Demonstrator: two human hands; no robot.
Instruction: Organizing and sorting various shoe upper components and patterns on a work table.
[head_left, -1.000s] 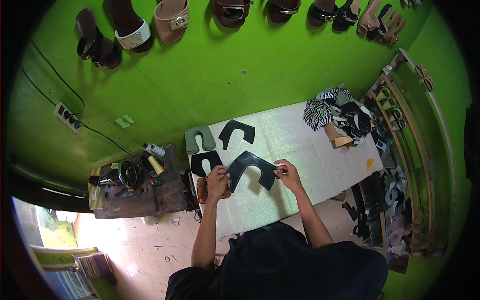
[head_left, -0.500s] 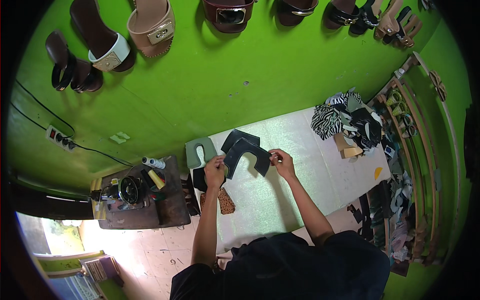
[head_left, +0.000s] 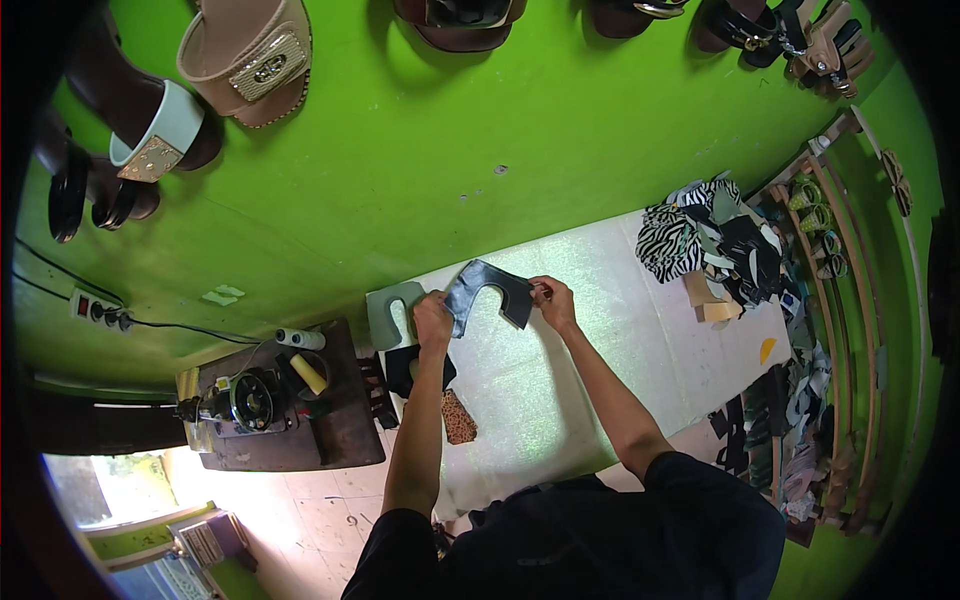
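Observation:
A glossy black U-shaped piece of leather-like material [head_left: 480, 282] is held up over the white-topped table [head_left: 610, 340], its open side toward me. My left hand [head_left: 432, 320] pinches its left end. Its right side is gripped between the fingertips of my right hand [head_left: 554, 303]. Beside my left hand lies a grey-green U-shaped piece [head_left: 381, 315] at the table's left end. Another black piece [head_left: 399, 370] is partly covered by my left forearm. Closer to me, a leopard-print piece [head_left: 460, 418] shows just right of that forearm.
Zebra-print, black and grey scraps [head_left: 670, 245] are heaped at the table's far right. A yellow scrap [head_left: 767, 350] lies near its right edge. On the left, a dark bench [head_left: 345, 420] carries a sewing machine [head_left: 252, 400] and thread cones [head_left: 300, 340]. Sandals [head_left: 165, 125] hang on the green wall.
Two black pieces showed fanned apart in my hands; now they look like a single outline, tilted and catching more light. My right hand has moved slightly up and left.

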